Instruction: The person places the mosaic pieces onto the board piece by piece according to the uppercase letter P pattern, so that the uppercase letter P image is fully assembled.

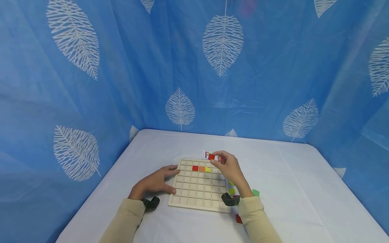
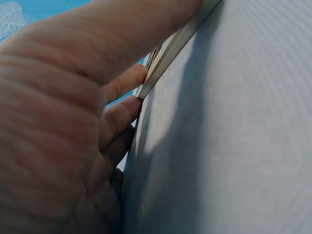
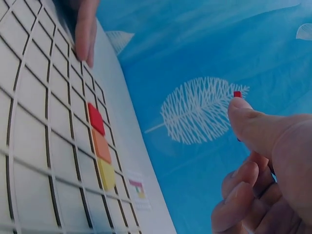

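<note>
The right hand (image 1: 230, 167) pinches a raised red tile (image 1: 211, 157); the left hand (image 1: 156, 180), fingers extended, touches the grid board (image 1: 197, 193) beside it. Partly hidden, the pinch appears narrow; loosening could drop the tile.

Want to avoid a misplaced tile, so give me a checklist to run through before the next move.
1. Tile secure: ok; the right hand pinches a red tile.
2. Board steadied: ok; the left hand touches the left edge of the grid board.
3. Placed row unbroken: ok; red square, orange square and yellow square sit side by side.
4. Cell right of yellow free: ok, looks bare.
5. Printed card legible: cannot tell; its pattern is too small.
</note>
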A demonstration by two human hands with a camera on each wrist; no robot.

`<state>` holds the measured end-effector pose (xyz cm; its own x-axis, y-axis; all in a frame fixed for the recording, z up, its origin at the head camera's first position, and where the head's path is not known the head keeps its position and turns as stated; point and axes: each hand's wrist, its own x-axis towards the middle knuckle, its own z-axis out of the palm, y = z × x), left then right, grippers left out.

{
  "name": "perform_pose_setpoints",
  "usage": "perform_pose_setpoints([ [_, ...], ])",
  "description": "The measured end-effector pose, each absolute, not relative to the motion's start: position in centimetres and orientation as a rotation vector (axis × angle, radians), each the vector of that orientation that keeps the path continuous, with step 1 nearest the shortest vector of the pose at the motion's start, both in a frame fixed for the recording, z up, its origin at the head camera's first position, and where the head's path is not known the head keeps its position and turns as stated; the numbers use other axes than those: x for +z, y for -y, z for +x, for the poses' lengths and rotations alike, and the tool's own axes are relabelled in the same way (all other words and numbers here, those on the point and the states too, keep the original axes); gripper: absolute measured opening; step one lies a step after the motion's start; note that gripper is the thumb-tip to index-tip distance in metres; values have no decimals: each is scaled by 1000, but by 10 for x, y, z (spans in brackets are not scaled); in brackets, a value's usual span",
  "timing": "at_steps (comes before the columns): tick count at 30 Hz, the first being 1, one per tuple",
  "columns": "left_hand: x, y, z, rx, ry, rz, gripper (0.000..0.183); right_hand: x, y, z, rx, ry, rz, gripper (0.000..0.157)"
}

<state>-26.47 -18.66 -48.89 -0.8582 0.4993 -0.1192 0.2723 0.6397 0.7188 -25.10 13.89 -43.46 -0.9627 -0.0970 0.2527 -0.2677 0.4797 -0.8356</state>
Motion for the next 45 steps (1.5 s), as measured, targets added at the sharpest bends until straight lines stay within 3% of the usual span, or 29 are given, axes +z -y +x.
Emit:
perform_pose_setpoints([
  [12,-489,185,-261,1057,-2546,591,96,-447,-111,-252,1616,2514,222,27],
  [22,-487,197,-255,1032,-2583,565,94,-452,-81,-258,1624,2542,331,26],
  [45,-489,188,-265,1019,-2559,650,94,-488,-75,-261,1616,2615,252,20],
])
